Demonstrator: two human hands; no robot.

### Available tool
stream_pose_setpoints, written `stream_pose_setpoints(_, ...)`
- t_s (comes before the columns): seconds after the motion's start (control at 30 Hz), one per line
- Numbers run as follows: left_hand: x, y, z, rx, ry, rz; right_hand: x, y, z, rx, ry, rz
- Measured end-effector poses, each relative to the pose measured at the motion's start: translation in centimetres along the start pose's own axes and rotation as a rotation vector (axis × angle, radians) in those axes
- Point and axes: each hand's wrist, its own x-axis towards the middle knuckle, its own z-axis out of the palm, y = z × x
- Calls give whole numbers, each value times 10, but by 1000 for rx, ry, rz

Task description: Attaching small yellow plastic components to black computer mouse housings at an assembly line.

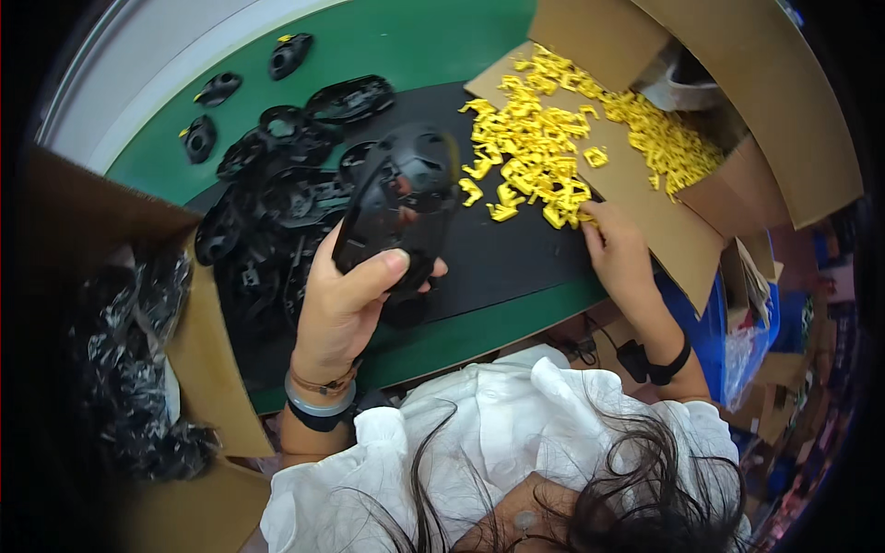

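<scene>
My left hand (355,286) grips a glossy black oval plastic housing (406,207), tilted up, with the thumb across its lower face. The housing is slightly blurred. At the near right edge of a heap of small yellow plastic clips (525,138), my right hand (613,244) bends down with thumb and fingertips drawn in around a yellow clip (583,217), which they partly cover. More black plastic housings (300,194) lie jumbled on the table beyond and to the left of my left hand.
A dark mat (516,267) lies on the green table (442,41). Three small black parts with yellow bits, one of them a black part (291,57), sit at the far left. At the right, an open cardboard box (737,184) holds more yellow clips. Another box (217,341) with plastic-wrapped items stands left.
</scene>
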Motion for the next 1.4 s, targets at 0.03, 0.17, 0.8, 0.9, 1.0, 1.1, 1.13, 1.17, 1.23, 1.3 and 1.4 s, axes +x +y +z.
stream_pose_setpoints(0.03,-1,1,1,39,32,51,5,-1,-3,-19,-19,50)
stream_pose_setpoints(0.17,-2,4,-4,69,48,127,36,-43,-28,469,-84,109)
stream_pose_setpoints(0.8,-4,-12,-8,-81,76,548,75,-182,6,1428,-472,175)
stream_pose_setpoints(0.9,-6,-11,-3,-22,127,480,73,-184,9,1416,-378,145)
stream_pose_setpoints(1.0,-4,-10,1,-28,140,495,74,-184,15,1463,-317,206)
stream_pose_setpoints(1.1,-2,-14,-1,-22,155,497,73,-187,22,1489,-273,163)
stream_pose_setpoints(1.13,-2,-11,-3,49,170,509,73,-186,19,1378,-370,176)
stream_pose_setpoints(1.17,-2,-10,-5,119,183,521,73,-183,18,1377,-364,179)
stream_pose_setpoints(1.23,-2,-9,-6,125,182,498,74,-178,19,1152,-326,115)
stream_pose_setpoints(1.3,-3,-8,-6,100,142,492,66,-168,7,1119,-279,-56)
stream_pose_setpoints(1.4,-3,-6,-2,140,68,413,89,-146,-13,455,145,-560)
